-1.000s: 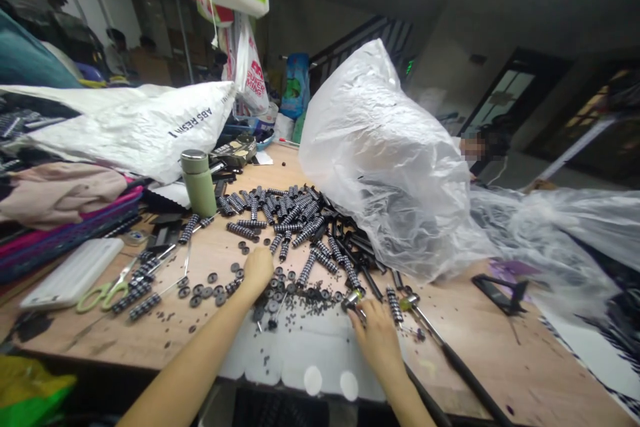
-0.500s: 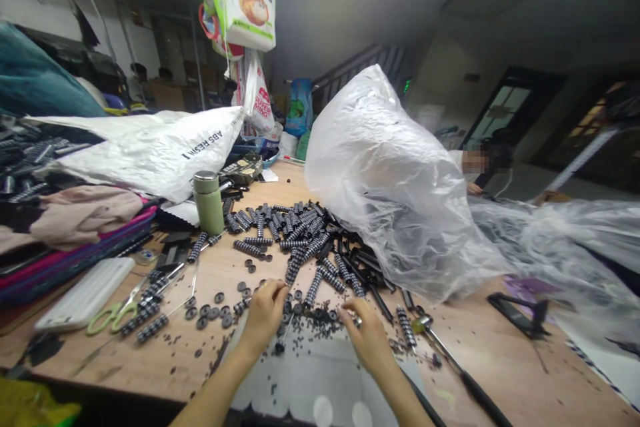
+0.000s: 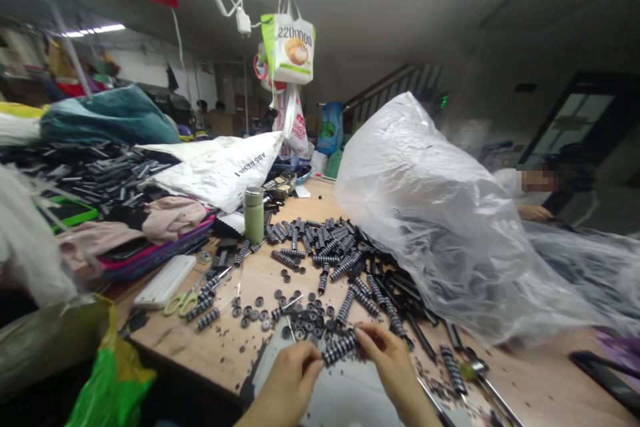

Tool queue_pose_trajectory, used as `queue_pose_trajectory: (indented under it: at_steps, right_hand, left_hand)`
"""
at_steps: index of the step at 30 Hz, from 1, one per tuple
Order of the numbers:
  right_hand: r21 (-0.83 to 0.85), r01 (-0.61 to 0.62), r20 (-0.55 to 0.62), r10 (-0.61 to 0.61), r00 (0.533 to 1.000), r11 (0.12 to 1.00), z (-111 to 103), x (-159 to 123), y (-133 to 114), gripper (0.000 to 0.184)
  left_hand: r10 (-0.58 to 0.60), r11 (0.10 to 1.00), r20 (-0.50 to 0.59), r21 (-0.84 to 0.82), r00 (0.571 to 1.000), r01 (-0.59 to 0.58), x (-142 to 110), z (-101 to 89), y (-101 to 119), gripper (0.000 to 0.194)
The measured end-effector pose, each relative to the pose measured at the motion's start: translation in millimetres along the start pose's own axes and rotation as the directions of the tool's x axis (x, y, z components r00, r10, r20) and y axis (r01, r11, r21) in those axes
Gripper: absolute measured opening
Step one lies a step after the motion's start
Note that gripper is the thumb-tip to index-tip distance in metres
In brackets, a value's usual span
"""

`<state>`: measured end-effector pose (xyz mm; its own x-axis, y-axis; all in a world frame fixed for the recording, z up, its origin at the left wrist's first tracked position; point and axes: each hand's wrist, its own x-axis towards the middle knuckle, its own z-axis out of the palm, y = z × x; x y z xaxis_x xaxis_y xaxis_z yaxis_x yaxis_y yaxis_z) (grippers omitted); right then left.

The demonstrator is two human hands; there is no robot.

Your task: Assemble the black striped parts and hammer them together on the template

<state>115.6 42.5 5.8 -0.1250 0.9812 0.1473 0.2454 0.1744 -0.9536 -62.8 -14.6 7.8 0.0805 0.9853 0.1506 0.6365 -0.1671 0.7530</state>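
My right hand (image 3: 386, 359) grips the right end of a black cylinder ringed with light-and-dark ridges (image 3: 341, 347), holding it above the grey mat (image 3: 330, 390). At its other end, the closed fingertips of my left hand (image 3: 295, 373) pinch the cylinder, which lies nearly level. Just beyond are small black round caps (image 3: 310, 320) with centre holes, clustered on the mat's far edge. Behind those, a heap of similar ridged cylinders (image 3: 320, 240) spreads over the wooden table (image 3: 265, 287). Tiny dark bits are scattered around both hands.
A green flask (image 3: 253, 217), scissors (image 3: 181, 303) and a white flat case (image 3: 165, 281) are on the left. To the right stands a big translucent plastic bag (image 3: 420, 213) near a hammer-like tool (image 3: 477, 367). Another person's hand (image 3: 535, 213) shows behind the bag.
The view has swung left. My hands, apart before, have come together, and a ridged cylinder is now held between them over the mat.
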Motion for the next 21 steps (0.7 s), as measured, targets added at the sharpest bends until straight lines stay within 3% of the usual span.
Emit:
queue_pose_trajectory:
  at_steps: [3, 6, 8, 12, 16, 19, 21]
  right_hand:
    - [0.134, -0.188, 0.029, 0.186, 0.982, 0.973, 10, -25, 35, 0.046]
    - [0.122, -0.289, 0.109, 0.276, 0.955, 0.950, 21, -55, 54, 0.048]
    - [0.007, -0.249, 0.126, 0.246, 0.961, 0.969, 26, -72, 54, 0.041]
    - [-0.298, -0.055, 0.068, 0.078, 0.995, 0.953, 22, -84, 46, 0.024]
    - [-0.399, -0.034, 0.033, 0.051, 0.998, 0.916, 7, -75, 49, 0.022]
    - [-0.447, 0.001, -0.002, -0.002, 1.000, 0.894, 2, -59, 52, 0.020]
    - [-0.476, 0.102, 0.039, -0.094, 0.995, 0.874, 10, -45, 49, 0.019]
  left_hand:
    - [-0.060, 0.998, 0.008, 0.000, 0.998, 0.060, -8, -9.8, 11, 0.017]
    - [-0.039, 0.999, -0.014, 0.018, 0.999, 0.039, -13, -3.6, 15, 0.019]
    - [-0.005, 1.000, -0.032, 0.023, 0.999, 0.006, -16, 9.4, 12, 0.019]
    - [0.134, 0.990, -0.150, -0.023, 0.980, -0.139, -22, 46.3, 3, 0.017]
    - [0.284, 0.952, -0.196, -0.060, 0.938, -0.301, -31, 77.3, -3, 0.017]
    - [0.337, 0.929, -0.201, -0.090, 0.920, -0.360, -34, 81.3, -6, 0.020]
    - [0.257, 0.946, -0.270, -0.127, 0.928, -0.299, -34, 71.3, -10, 0.020]
